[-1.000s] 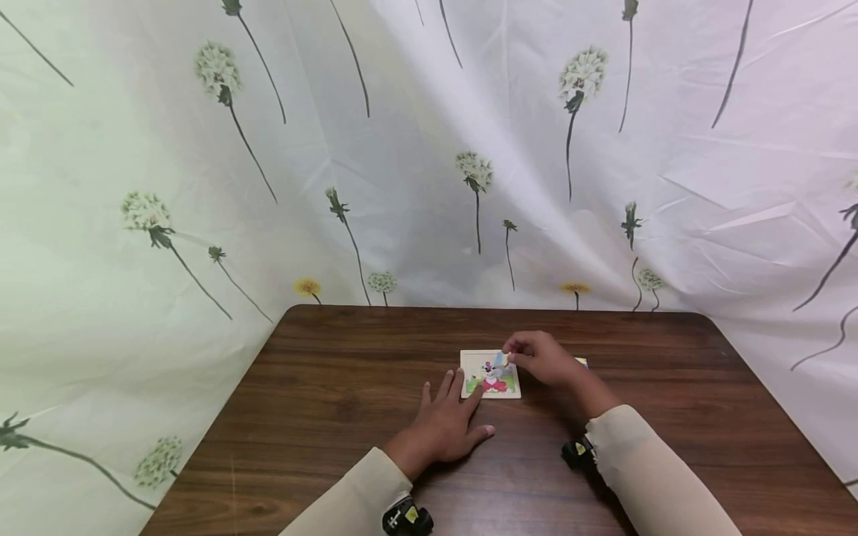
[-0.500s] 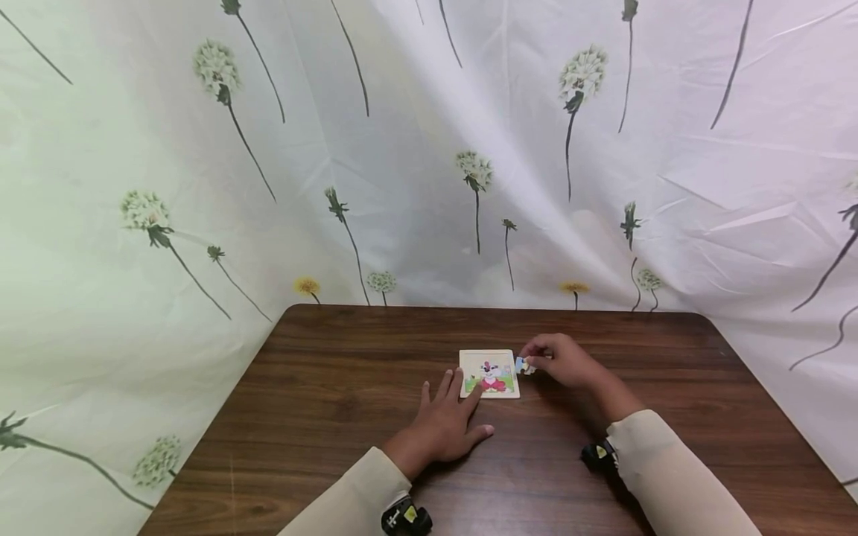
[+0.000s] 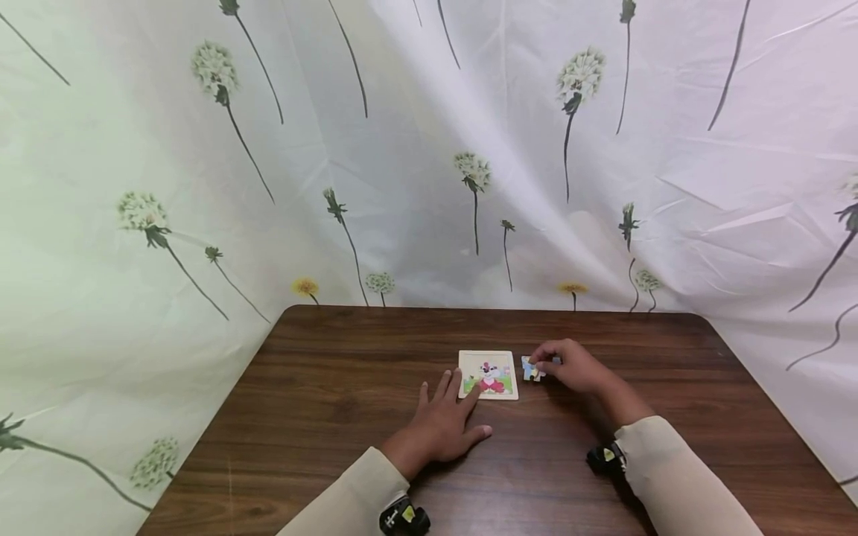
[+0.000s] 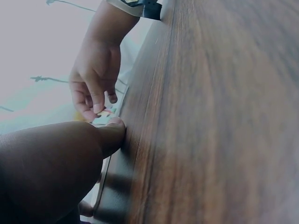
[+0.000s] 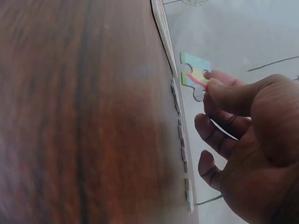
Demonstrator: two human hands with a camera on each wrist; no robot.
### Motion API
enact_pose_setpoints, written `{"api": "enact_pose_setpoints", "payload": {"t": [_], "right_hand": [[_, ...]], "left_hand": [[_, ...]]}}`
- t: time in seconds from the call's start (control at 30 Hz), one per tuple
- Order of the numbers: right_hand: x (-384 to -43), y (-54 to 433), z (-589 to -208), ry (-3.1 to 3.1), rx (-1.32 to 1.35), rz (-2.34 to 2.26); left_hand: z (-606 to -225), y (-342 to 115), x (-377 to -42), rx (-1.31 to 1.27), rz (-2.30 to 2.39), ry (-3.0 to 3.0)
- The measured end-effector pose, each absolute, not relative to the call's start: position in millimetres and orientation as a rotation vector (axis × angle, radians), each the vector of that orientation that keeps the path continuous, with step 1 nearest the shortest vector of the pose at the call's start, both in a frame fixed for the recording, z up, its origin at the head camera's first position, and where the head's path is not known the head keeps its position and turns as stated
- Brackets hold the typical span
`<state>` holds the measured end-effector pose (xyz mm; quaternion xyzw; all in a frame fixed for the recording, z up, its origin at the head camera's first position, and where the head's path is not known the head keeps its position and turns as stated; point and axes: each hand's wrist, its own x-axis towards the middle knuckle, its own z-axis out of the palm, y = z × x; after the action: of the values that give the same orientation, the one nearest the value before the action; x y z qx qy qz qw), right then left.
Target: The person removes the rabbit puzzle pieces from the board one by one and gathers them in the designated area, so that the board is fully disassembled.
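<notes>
My right hand [image 3: 573, 365] pinches a jigsaw piece [image 5: 196, 77] between thumb and index finger. The piece shows light blue, yellow, red and green, with a rounded tab. In the head view it is just to the right of a square puzzle board [image 3: 511, 393], raised off the table in the right wrist view. A cartoon animal in red fills part of the board, with pale bare backing along its top. Fingers spread and straight, my left hand [image 3: 442, 426] rests at the board's lower left edge, its index fingertip on the picture. In the left wrist view the left thumb [image 4: 112, 135] touches the tabletop.
Several flat jigsaw pieces [image 5: 188, 195] lie on the table under the right hand, mostly hidden from the head view. The brown wooden table [image 3: 335, 372] ends at a white cloth [image 3: 402, 223] printed with dandelions.
My right hand has carried the jigsaw piece from over the board's upper right corner to the right, off the board. The left hand has stayed in place on the board.
</notes>
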<state>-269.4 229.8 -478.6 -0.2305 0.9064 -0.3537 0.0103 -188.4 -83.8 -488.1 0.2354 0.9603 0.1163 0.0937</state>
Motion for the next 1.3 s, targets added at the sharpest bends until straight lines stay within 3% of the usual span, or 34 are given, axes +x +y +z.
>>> {"api": "enact_pose_setpoints", "payload": {"t": [0.9,1.3], "right_hand": [[-261.6,228.2,-483.3,2.962,-0.773,-1.052],[-261.9,228.0,-484.9,2.962,-0.636,-0.888]], "left_hand": [[-489.9,-85.9,-189.3,0.7,0.357,2.834],[-488.7,-85.5,-187.7,0.703,0.363,2.833]]}}
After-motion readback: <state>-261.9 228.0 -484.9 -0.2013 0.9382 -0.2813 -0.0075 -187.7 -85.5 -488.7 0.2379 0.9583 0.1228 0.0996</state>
